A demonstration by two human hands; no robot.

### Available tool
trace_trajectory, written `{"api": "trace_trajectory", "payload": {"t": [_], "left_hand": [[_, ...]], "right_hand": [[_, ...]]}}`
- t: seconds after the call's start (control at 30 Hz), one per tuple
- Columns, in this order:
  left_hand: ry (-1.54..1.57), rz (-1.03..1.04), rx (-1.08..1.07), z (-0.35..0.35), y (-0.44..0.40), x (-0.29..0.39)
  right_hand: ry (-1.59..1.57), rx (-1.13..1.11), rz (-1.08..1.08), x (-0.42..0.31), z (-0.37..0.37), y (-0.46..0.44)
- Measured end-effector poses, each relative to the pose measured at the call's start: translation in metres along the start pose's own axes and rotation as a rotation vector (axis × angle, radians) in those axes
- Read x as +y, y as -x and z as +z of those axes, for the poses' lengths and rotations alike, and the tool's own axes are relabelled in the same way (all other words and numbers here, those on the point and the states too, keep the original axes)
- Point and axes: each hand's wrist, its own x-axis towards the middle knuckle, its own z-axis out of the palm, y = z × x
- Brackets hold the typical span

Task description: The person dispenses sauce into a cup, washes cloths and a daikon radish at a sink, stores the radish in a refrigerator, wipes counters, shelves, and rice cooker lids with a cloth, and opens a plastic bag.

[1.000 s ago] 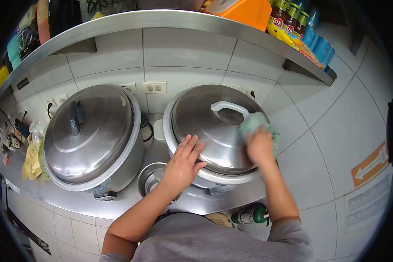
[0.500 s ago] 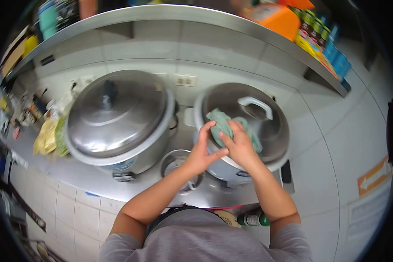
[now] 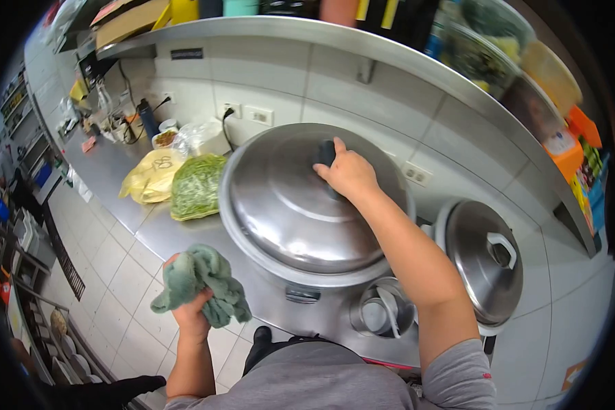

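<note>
A bunched green cloth (image 3: 215, 273) is gripped in my left hand (image 3: 190, 311), raised in front of the counter's edge. My right hand (image 3: 352, 174) has its thumb and fingers around the black handle (image 3: 328, 154) on top of a wide metal lid (image 3: 273, 212). That lid sits on the large rice cooker (image 3: 301, 279), and part of the handle is hidden under my hand. To the right stands a smaller cooker with its metal lid (image 3: 468, 239) on and a pale handle (image 3: 502, 249). Between the cookers lies a metal bowl (image 3: 357, 316) holding a small cup and a spoon-like utensil.
Left of the large cooker lie a yellow bag (image 3: 150, 176) and a bag of green vegetables (image 3: 197, 188) on the steel counter (image 3: 260, 301). A metal shelf (image 3: 280, 26) with containers runs overhead. Far left, another person (image 3: 7, 171) stands across the tiled floor.
Both hands were together on the cloth over the smaller cooker. My left hand has carried the cloth left, and my right hand has moved to the large lid's handle. The view has turned left.
</note>
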Motion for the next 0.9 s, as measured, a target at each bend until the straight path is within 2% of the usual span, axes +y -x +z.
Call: {"api": "trace_trajectory", "payload": {"t": [0.07, 0.13, 0.23, 0.27, 0.3, 0.4, 0.43, 0.47, 0.5, 0.6, 0.67, 0.7, 0.73, 0.8, 0.9], "left_hand": [[-0.060, 0.002, 0.135, -0.029, -0.023, -0.005], [-0.132, 0.016, 0.137, -0.059, -0.044, -0.009], [-0.217, 0.005, 0.081, -0.090, -0.071, -0.016], [-0.206, -0.020, 0.086, -0.098, -0.078, -0.022], [-0.196, -0.048, 0.083, -0.104, -0.086, -0.027], [-0.145, -0.088, 0.026, -0.116, -0.110, -0.053], [-0.329, -0.150, -0.026, -0.117, -0.118, -0.061], [-0.515, -0.207, -0.078, -0.115, -0.124, -0.065], [-0.839, 0.001, -0.094, -0.122, -0.129, -0.089], [-0.800, 0.062, -0.206, -0.126, -0.131, -0.111], [-0.824, 0.063, -0.235, -0.124, -0.130, -0.105], [-0.791, 0.006, -0.248, -0.124, -0.129, -0.099], [-0.758, -0.051, -0.258, -0.127, -0.129, -0.095], [-0.810, -0.038, -0.266, -0.143, -0.130, -0.100], [-0.924, -0.022, -0.325, -0.171, -0.130, -0.124]], "right_hand": [[0.139, -0.074, 0.135, -0.017, 0.017, -0.028], [0.205, -0.050, 0.170, -0.016, 0.017, -0.036], [0.068, 0.072, 0.120, -0.017, -0.029, -0.039], [0.032, 0.096, 0.074, 0.006, -0.039, -0.051], [-0.049, 0.022, 0.097, 0.013, -0.059, -0.055], [-0.185, 0.089, 0.186, 0.015, -0.085, -0.051], [-0.170, 0.097, 0.197, 0.014, -0.085, -0.048], [-0.125, 0.114, 0.210, 0.004, -0.082, -0.043], [-0.083, 0.131, 0.222, -0.005, -0.080, -0.040], [0.133, 0.224, 0.074, -0.005, -0.036, -0.041], [0.194, 0.225, 0.126, -0.028, -0.009, -0.031], [0.201, 0.130, 0.198, -0.040, -0.002, -0.028], [0.194, 0.126, 0.190, -0.043, 0.005, -0.025], [0.331, 0.106, 0.179, -0.048, 0.022, -0.024], [0.354, 0.083, 0.189, -0.040, 0.028, -0.025]]}}
